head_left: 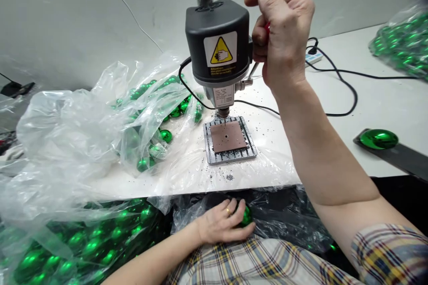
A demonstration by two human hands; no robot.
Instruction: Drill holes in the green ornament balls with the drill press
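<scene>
Head view shows a black drill press [217,22] over a white counter [377,107]. On its front is a warning sticker [220,50] with a hand in a yellow triangle. I can read "Attention:" in yellow, but the words under it are too small. A silver label [223,96] lower down has tiny print I can't read.

The right hand [287,31] is up high beside the drill, with its fingers curled tight around a red knob [267,28]. That arm reaches up and forward from the lower right. The left hand [227,223] is low down, palm down, fingers bent over a shiny green ball [247,216]. The two hands are far from each other. The green ball is just below the counter's front edge, close to the plaid shirt [267,258].

Under the drill, near the front edge, a brown square pad [220,140] sits on a metal base [230,158]. Toward the counter's left edge, more balls [166,136] lie by a clear plastic bag [56,120].
</scene>
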